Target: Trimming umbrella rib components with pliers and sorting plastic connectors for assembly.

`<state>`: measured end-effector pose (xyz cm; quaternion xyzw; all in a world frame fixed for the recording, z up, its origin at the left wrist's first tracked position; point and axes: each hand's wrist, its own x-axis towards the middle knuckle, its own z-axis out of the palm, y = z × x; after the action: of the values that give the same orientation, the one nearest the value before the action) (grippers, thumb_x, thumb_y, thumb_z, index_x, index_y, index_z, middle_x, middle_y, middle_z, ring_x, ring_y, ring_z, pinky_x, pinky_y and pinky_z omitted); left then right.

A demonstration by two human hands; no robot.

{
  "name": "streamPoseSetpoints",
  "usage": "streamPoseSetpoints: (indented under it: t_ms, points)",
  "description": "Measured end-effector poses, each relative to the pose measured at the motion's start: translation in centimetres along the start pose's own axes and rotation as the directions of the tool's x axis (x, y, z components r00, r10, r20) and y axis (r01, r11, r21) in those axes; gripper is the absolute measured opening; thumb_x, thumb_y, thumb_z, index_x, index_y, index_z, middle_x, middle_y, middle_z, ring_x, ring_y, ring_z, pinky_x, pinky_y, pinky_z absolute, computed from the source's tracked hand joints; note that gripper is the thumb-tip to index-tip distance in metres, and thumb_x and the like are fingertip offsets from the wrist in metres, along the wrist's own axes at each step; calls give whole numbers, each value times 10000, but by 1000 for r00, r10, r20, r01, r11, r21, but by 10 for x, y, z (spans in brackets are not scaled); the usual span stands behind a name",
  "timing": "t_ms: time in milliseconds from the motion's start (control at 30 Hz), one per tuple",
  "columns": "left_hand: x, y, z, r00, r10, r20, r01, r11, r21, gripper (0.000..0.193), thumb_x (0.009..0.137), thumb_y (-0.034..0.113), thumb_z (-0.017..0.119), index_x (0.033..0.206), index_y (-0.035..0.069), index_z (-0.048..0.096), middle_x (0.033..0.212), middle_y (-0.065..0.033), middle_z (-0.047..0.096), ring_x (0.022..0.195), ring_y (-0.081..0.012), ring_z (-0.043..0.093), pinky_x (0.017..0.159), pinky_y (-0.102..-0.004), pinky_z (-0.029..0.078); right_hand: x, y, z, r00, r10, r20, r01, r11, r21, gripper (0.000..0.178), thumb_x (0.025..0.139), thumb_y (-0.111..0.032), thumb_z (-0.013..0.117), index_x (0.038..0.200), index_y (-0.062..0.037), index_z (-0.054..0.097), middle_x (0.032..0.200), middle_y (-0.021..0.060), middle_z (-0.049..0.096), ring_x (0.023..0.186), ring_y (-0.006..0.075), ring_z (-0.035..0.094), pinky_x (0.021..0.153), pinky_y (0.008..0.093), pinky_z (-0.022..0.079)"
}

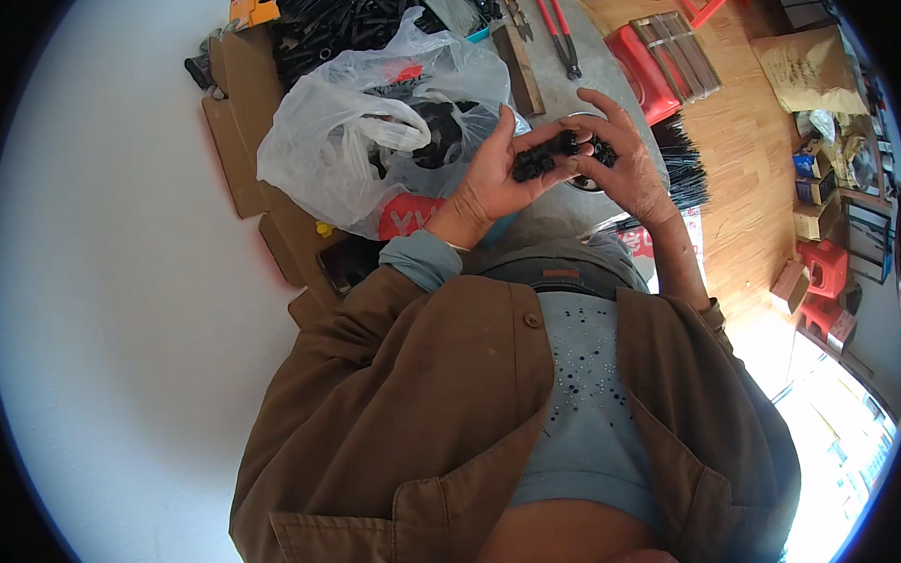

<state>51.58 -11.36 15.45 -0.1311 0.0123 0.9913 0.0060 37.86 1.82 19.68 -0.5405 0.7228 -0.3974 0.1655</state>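
My left hand [494,176] is turned palm up above the table, cupping a cluster of small black parts [534,163], too small to name exactly. My right hand [625,168] meets it from the right, its thumb and fingers closed on a small black part [569,141] at the end of the cluster. Behind the right hand, partly hidden, is a round container [586,184] with more black pieces. Left of my hands lies a crumpled white plastic bag [316,137] with red print, dark items showing through its opening.
Red-handled pliers [565,44] and a dark bar [519,69] lie on the grey table [547,217]. Black parts [337,27] are heaped at the back left beside cardboard [251,100]. Red stools [642,71] and bundled dark rods [683,164] stand to the right.
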Motion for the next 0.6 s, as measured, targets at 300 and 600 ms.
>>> streamPoseSetpoints:
  t_ms: [300, 600]
  points:
    - [3, -1, -8, 1000, 3, -30, 0, 994, 107, 852, 905, 672, 195, 1337, -26, 426, 1308, -190, 484, 1221, -344, 460, 1024, -404, 387, -1, -5, 13, 1000, -20, -8, 21, 1000, 4, 455, 639, -142, 760, 1080, -183, 657, 1309, 103, 480, 1098, 278, 532, 975, 404, 395]
    - [2, -3, 2, 1000, 3, -23, -1, 996, 87, 842, 910, 667, 186, 1362, -9, 403, 1335, -173, 465, 1237, -348, 434, 1053, -423, 353, 0, -7, 16, 998, -58, 27, 60, 997, -55, 413, 656, -153, 736, 1060, -186, 656, 1288, 96, 489, 1163, 287, 487, 989, 417, 365]
